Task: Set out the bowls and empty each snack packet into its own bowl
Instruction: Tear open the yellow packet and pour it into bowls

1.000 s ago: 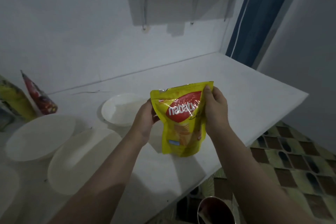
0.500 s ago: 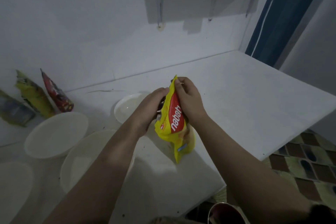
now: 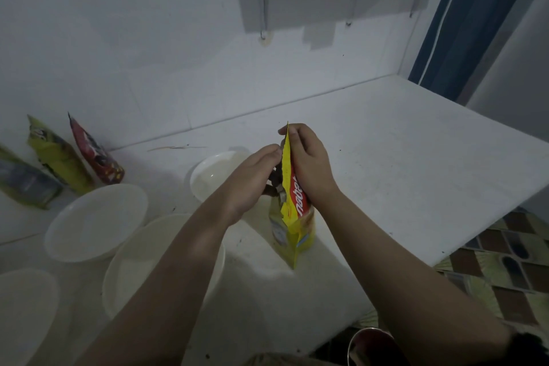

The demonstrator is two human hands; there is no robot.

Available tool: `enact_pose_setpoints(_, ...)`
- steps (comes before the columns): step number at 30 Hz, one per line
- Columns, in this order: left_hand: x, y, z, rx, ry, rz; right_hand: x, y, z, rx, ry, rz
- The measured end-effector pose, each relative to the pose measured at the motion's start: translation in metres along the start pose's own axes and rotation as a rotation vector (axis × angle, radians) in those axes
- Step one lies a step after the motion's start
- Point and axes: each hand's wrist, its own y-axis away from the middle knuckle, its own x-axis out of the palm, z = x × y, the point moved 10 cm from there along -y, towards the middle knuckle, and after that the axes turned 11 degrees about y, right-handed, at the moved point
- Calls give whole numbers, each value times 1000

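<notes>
I hold a yellow and red snack packet point(image 3: 292, 217) upright over the white counter point(image 3: 401, 157), edge-on to me. My right hand point(image 3: 309, 163) grips its top right side and my left hand point(image 3: 252, 178) grips the left side; the top looks torn, with dark inner foil showing. Several white bowls stand on the counter: a small one point(image 3: 208, 175) behind my left hand, a large one point(image 3: 139, 270) under my left forearm, another point(image 3: 95, 223) to the left, and one point(image 3: 23, 315) at the bottom left.
Three more packets lean on the white wall at far left: a red one point(image 3: 95, 154), a yellow-green one point(image 3: 56, 157) and a grey-green one point(image 3: 23, 184). The counter's front edge drops to a patterned tile floor point(image 3: 505, 270). A shiny round vessel point(image 3: 374, 348) sits below.
The packet turned from facing me to edge-on and came down close to the counter. Both hands moved to its top, and the top now looks torn.
</notes>
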Motion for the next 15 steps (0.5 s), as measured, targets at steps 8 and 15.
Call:
enact_pose_setpoints(8,3,2,-8,37,-25,23,-10,5,-2,47,46,-95)
enact_pose_setpoints(15,14,8,-5,15,38,100,-16,16,-2,31,58,-158)
